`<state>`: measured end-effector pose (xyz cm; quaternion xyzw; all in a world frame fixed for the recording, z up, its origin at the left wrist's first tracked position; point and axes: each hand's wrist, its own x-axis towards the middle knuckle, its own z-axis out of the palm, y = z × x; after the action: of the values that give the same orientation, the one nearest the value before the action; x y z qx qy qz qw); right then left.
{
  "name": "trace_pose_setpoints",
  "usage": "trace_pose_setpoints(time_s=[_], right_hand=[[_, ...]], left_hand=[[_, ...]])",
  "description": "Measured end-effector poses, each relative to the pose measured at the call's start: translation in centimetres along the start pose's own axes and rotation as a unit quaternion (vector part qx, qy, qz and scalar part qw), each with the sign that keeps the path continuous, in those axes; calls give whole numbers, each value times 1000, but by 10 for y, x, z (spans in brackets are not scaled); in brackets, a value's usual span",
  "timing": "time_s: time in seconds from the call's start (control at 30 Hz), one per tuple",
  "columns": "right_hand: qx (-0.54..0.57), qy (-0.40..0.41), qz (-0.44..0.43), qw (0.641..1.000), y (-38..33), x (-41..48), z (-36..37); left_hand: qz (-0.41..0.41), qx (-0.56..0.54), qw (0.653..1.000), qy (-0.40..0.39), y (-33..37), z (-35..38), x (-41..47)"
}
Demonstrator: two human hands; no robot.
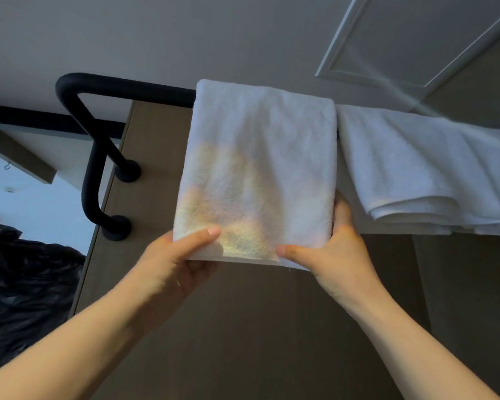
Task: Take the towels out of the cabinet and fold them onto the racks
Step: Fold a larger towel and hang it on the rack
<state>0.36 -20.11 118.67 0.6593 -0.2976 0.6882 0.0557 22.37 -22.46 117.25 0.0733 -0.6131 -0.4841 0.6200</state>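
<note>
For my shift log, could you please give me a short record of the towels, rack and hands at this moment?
towel: white, folded, draped over the rack
second towel: white, on the rack beside it
rack: black, fixed to wooden panel
left hand: pinches towel's lower left corner
right hand: grips towel's lower right corner

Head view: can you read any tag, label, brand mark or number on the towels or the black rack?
None: no word, number or sign can be read in this view.
The folded white towel, pinched by the left hand and the right hand, shows no label, nor does the second towel or the black rack.
</note>
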Motion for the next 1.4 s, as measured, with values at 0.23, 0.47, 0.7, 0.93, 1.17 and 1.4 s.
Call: trace_pose_setpoints(time_s=[0.23,0.47,0.7,0.93,1.17,1.4], right_hand=[[-33,8,-9,999,-3,-4,5],[-75,15,-57,995,-20,-3,-6],[-85,21,-104,991,-47,28,-12],[-223,42,-140,964,-68,48,-16],[-497,-61,-286,817,-105,92,13],[-498,-104,-259,821,-110,149,24]], left_hand=[[-18,-60,998,24,-33,33,-13],[32,-118,985,119,-25,41,6],[46,-177,980,83,-12,47,27],[7,-174,981,81,-10,54,42],[36,-139,983,112,-10,41,41],[77,-98,985,118,6,32,45]])
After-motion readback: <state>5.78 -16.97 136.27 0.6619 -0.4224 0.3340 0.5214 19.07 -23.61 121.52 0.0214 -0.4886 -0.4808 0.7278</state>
